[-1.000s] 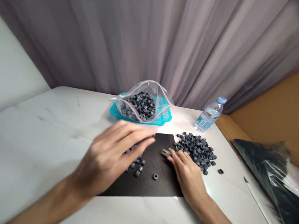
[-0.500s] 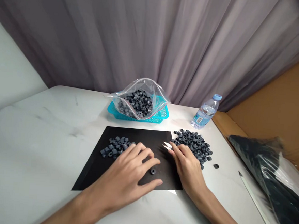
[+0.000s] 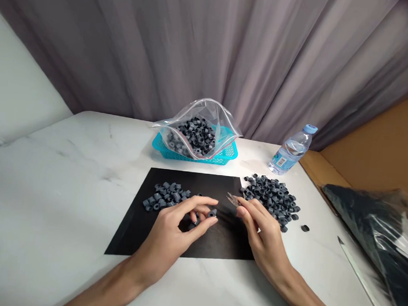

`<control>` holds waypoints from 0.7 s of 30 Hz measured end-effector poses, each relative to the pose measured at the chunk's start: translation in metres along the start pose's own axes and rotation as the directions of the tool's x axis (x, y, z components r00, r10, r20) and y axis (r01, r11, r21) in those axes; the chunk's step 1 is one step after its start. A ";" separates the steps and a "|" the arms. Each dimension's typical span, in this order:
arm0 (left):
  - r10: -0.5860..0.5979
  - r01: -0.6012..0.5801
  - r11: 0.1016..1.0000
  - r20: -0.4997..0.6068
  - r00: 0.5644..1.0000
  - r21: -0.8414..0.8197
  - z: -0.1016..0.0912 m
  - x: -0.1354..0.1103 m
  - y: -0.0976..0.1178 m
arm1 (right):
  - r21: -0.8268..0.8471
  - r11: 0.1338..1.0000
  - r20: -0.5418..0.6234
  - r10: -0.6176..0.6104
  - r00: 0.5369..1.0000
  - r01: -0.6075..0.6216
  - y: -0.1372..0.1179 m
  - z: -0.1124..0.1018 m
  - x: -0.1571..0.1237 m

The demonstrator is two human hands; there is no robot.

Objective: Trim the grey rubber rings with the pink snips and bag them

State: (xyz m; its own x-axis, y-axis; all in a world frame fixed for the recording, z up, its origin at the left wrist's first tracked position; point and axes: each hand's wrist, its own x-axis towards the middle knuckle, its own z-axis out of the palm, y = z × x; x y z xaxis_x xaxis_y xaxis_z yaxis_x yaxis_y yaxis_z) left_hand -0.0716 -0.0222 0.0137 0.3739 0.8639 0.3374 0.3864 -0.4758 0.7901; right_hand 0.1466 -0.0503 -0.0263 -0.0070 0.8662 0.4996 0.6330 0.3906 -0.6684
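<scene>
My left hand (image 3: pixel 178 228) hovers over the black mat (image 3: pixel 139 227) and pinches one small grey ring (image 3: pixel 212 213) between thumb and fingertips. My right hand (image 3: pixel 263 234) is closed on a small metal snipper (image 3: pixel 233 200) whose tips point left toward the ring. A small pile of grey rings (image 3: pixel 166 195) lies on the mat just beyond my left hand. A larger pile of grey rings (image 3: pixel 272 197) lies on the white table right of the mat, beside my right hand.
A clear zip bag of grey rings (image 3: pixel 196 136) sits in a turquoise basket (image 3: pixel 225 154) behind the mat. A water bottle (image 3: pixel 291 150) stands at the back right. A black plastic bag (image 3: pixel 376 230) and cardboard (image 3: pixel 382 151) lie to the right. One stray ring (image 3: pixel 304 228) lies on the table.
My left hand came down from near the bag onto the mat and picked up the lone ring. My right hand lifted the snipper slightly toward it.
</scene>
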 end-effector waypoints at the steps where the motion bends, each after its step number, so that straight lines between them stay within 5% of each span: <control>1: -0.020 0.020 1.000 -0.004 1.000 -0.024 0.000 -0.001 0.002 | 0.025 1.000 -0.001 0.007 1.000 -0.007 -0.002 0.000 0.000; 11: -0.111 0.104 0.975 -0.029 0.993 -0.197 -0.001 -0.003 0.007 | 0.085 0.995 0.016 0.051 0.999 -0.052 -0.001 0.001 -0.001; 16: -0.273 0.286 0.873 0.090 0.958 -0.395 0.000 -0.006 0.008 | 0.110 0.991 0.020 0.070 0.997 -0.072 -0.005 0.001 -0.001; 21: -0.343 0.345 0.783 0.104 0.934 -0.517 0.002 -0.006 0.008 | 0.068 0.998 -0.036 0.002 0.999 0.001 -0.005 0.000 0.000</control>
State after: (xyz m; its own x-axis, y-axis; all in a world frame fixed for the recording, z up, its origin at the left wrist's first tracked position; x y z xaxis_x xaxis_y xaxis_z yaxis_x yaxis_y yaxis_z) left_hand -0.0693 -0.0316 0.0176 0.3045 0.9525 -0.0091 -0.0045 0.0110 0.9999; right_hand 0.1435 -0.0526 -0.0230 0.0218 0.8552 0.5178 0.5788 0.4115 -0.7040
